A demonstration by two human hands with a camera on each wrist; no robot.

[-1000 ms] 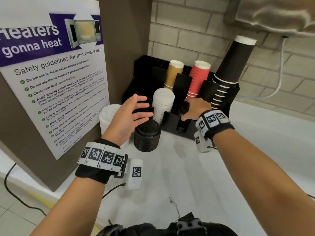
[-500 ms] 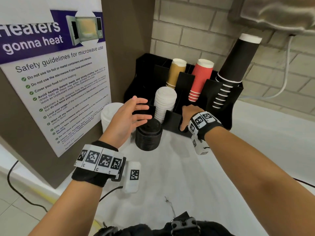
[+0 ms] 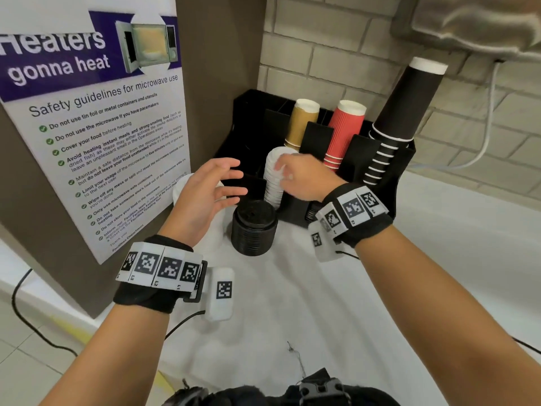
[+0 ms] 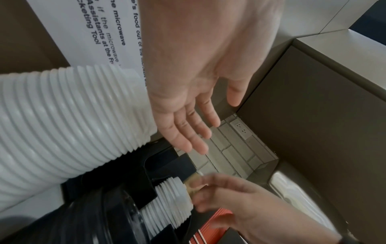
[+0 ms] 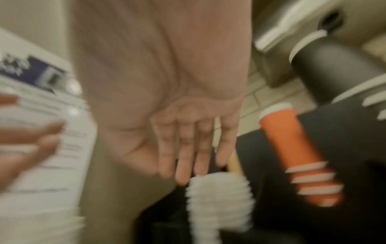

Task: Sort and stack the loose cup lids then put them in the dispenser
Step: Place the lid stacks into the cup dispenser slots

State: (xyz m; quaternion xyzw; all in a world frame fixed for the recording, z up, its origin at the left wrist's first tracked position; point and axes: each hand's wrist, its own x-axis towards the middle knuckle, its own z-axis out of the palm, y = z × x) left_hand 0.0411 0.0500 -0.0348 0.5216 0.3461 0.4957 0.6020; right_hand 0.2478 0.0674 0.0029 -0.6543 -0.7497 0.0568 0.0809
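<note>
A black dispenser stands against the brick wall. A stack of small white lids leans in one of its front slots. My right hand is over the top of that stack with fingers straight; blur hides whether they touch it. A stack of black lids stands on the white counter in front. My left hand hovers open, holding nothing, beside a tall stack of large white lids that it mostly hides in the head view.
The dispenser's back slots hold tan cups, red cups and a tall column of black cups. A brown panel with a microwave poster closes off the left side. The white counter extends toward me and to the right.
My right hand has come off the dark lids in the dispenser's front slot and moved up and left to the small white lid stack. The left hand has barely moved.
</note>
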